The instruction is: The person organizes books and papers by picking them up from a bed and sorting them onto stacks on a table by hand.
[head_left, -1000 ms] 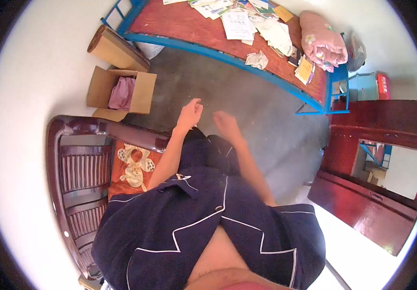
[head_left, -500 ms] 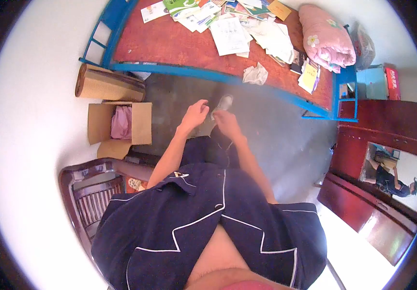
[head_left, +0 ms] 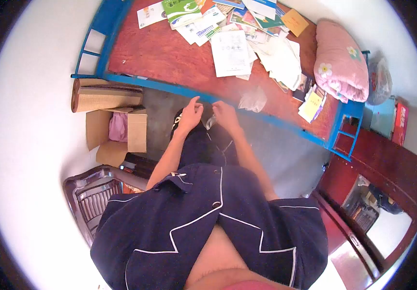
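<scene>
Both hands are held out in front of my body, near the blue front rail of a red bed board. My left hand has its fingers loosely bent and apart, with nothing in it. To its right, my right hand has curled fingers; whether anything is in it cannot be made out. Papers and booklets lie scattered on the board, among them a white printed sheet and a green booklet. A crumpled whitish plastic bag lies at the board's front edge, right of my right hand.
A rolled pink quilt lies on the board's right end. At the left are a rolled mat, an open cardboard box and a dark wooden chair. A dark red cabinet with a mirror stands at the right.
The bed and its papers appear closer and lower in view, and the chair shows less. Both hands have come up to the bed's front rail.
</scene>
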The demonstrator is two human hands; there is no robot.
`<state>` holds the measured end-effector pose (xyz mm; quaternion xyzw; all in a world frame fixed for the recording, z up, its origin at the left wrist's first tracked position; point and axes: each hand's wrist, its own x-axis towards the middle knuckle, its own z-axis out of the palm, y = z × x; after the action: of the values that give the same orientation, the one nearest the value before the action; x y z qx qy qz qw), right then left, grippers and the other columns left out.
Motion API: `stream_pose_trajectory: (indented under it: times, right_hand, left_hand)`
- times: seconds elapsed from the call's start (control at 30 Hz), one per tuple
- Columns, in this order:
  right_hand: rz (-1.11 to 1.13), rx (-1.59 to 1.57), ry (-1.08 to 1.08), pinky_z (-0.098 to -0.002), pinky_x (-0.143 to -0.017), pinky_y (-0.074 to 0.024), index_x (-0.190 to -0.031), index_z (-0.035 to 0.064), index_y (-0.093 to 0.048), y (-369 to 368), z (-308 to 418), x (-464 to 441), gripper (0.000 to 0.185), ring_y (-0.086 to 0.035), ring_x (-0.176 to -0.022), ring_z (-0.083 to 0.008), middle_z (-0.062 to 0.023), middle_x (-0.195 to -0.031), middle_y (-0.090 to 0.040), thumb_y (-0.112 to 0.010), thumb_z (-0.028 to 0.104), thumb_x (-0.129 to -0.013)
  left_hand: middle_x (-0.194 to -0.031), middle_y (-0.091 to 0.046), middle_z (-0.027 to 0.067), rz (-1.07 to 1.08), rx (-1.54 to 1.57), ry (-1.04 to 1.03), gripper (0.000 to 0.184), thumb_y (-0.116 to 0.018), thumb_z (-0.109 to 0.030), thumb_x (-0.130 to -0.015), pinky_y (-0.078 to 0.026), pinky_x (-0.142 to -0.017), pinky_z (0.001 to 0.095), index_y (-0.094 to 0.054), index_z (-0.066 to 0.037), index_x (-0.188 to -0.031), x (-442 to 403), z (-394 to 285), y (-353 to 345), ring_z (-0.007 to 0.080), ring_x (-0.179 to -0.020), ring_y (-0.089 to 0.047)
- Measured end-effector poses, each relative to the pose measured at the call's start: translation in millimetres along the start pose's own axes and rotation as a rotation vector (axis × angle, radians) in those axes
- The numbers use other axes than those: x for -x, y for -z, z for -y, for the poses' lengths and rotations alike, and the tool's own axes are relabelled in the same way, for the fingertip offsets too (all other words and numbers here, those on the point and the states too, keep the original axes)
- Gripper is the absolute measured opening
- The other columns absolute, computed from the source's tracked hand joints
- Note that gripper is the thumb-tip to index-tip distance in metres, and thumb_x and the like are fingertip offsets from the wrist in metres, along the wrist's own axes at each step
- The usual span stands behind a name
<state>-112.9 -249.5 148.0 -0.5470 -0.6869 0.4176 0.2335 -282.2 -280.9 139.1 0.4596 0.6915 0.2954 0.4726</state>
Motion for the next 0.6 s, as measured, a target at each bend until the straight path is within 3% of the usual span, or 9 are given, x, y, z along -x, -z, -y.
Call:
stream_pose_trajectory:
  times: [0.23,0.37,0.43,0.5,0.6]
  right_hand:
    - [-0.005,-0.046,-0.153,-0.0391,-0.076,-0.0506,-0.096,0.0008,-0.064,2,-17,-47,0.019,-0.064,-0.085,-0.0355,-0.0201,-0.09,-0.066,-0.058,0.016,-0.086]
    - [-0.139,-0.064,-0.27,-0.0387,-0.075,-0.0508,-0.096,0.0013,-0.064,-7,-38,-64,0.021,-0.065,-0.085,-0.0346,-0.0195,-0.088,-0.067,-0.059,0.019,-0.086]
    - [-0.169,-0.09,-0.357,-0.038,-0.075,-0.0511,-0.096,0.0011,-0.065,-14,-57,-78,0.022,-0.066,-0.085,-0.0327,-0.0183,-0.087,-0.068,-0.059,0.02,-0.086]
    - [-0.114,-0.139,-0.47,-0.0344,-0.066,-0.0513,-0.099,0.0003,-0.062,-25,-76,-87,0.021,-0.066,-0.072,-0.0226,-0.0135,-0.086,-0.067,-0.058,0.016,-0.087]
    - [-0.253,-0.403,-0.726,-0.0342,-0.071,-0.0518,-0.096,0.0017,-0.066,-66,-129,-95,0.023,-0.068,-0.079,-0.0233,-0.0135,-0.085,-0.069,-0.059,0.02,-0.084]
  left_hand:
    - [-0.102,-0.067,0.0157,0.148,-0.078,-0.018,0.037,-0.057,-0.02,-0.09,-0.051,-0.078,0.0337,-0.054,-0.001,-0.121,-69,-4,2,0.0237,-0.088,-0.065]
    - [-0.102,-0.066,0.0193,0.229,-0.028,-0.017,0.034,-0.057,-0.02,-0.088,-0.051,-0.081,0.0363,-0.058,0.0,-0.115,-120,10,-4,0.0282,-0.095,-0.065]
    - [-0.098,-0.067,0.0157,0.276,0.157,0.107,0.036,-0.057,-0.018,-0.088,-0.051,-0.075,0.0333,-0.056,0.001,-0.118,-145,16,-9,0.0225,-0.09,-0.065]
    - [-0.098,-0.066,0.0135,0.309,0.251,0.211,0.037,-0.057,-0.018,-0.088,-0.051,-0.072,0.0321,-0.055,0.002,-0.12,-167,20,-14,0.0203,-0.087,-0.064]
    - [-0.099,-0.065,0.01,0.338,0.351,0.39,0.04,-0.057,-0.017,-0.088,-0.051,-0.069,0.0306,-0.051,0.001,-0.124,-194,33,-27,0.0179,-0.084,-0.062]
